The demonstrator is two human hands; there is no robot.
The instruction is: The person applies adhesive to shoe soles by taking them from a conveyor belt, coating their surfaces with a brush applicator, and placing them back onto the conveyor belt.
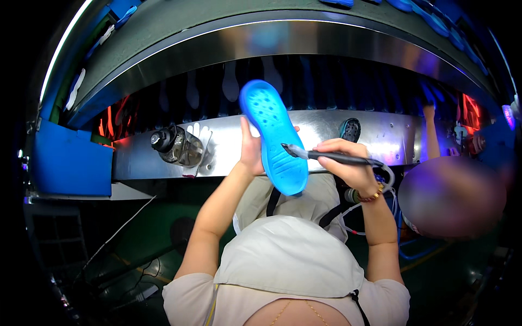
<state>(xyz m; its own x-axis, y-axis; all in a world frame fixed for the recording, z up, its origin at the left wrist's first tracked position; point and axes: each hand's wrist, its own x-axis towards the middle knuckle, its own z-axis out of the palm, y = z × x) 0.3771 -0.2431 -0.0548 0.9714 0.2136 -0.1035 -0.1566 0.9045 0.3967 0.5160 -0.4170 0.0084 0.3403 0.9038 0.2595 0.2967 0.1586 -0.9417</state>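
Note:
A bright blue shoe sole (pixel 274 138) is held up in front of me, heel end tilted toward me, with dimples and ribs on its face. My left hand (pixel 252 148) grips it by its left edge, with fingertips showing past the right edge. In my right hand (pixel 348 163) is a black-handled brush (pixel 340 157) with a thin clear tube running from its back end over the wrist. The brush's dark, wet-looking bristles touch or hover just over the middle of the sole; I cannot tell which.
On the metal ledge (pixel 228 157) stand a clear bottle (pixel 176 145) with a black lid, a white glove (pixel 202 136), and a small dark, teal-rimmed sole-shaped piece (pixel 350 130). Beyond it runs a green conveyor (pixel 212 27) carrying blue soles. At right another person's arm (pixel 431 130) reaches in.

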